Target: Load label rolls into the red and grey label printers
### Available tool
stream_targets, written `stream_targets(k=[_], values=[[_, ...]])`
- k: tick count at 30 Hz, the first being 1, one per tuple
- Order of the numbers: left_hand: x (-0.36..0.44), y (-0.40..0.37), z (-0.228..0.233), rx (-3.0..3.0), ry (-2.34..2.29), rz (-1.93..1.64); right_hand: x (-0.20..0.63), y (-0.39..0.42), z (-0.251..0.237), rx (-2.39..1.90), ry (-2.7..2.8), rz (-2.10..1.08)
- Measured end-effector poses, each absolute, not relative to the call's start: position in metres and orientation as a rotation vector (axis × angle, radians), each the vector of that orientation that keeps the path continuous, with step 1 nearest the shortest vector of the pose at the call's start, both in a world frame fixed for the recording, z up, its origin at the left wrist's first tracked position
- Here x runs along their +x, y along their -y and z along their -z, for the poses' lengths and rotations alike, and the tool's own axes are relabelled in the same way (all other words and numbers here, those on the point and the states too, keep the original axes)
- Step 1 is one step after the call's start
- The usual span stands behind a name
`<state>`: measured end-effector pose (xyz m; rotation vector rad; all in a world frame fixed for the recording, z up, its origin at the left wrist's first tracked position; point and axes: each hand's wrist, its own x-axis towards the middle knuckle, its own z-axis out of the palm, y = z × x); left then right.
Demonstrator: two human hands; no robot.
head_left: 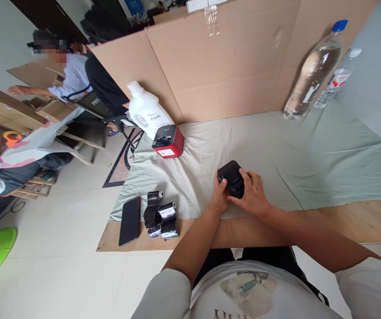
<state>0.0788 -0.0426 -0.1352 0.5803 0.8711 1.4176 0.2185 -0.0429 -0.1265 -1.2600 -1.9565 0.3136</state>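
Observation:
A small black box-shaped device [231,173] with rounded corners, which looks like a portable label printer, is held over the cloth. My left hand [220,193] grips its near left side, with the thumb on top. From the right, my right hand [252,190] wraps round it, fingers on the upper face. My palms hide part of its near side. Left of my hands lie rolls of shiny black ribbon [168,212], partly unwound. A dark phone [129,220] rests beside them. Farther back stands a red and black box-shaped device [170,141] with a white label.
A greenish cloth [243,137] covers most of the wooden table [343,219]. Behind it rises a cardboard panel [236,66]. A white jug [148,108] stands back left; a large water bottle [316,73] and a smaller bottle [338,79] stand back right. Other people sit at left.

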Motion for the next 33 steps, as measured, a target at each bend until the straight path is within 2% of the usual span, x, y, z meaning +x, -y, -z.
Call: stream_targets(k=[10, 14, 33], values=[[0.07, 0.035, 0.15, 0.618, -0.959, -1.404, 0.226, 0.015, 0.153, -0.993, 1.672, -1.123], [0.069, 0.032, 0.15, 0.654, -0.954, -1.353, 0.229, 0.012, 0.161, -0.86, 1.608, -1.323], [0.06, 0.03, 0.148, 0.569, -0.9, -1.231, 0.232, 0.009, 0.165, -1.014, 1.464, -1.298]])
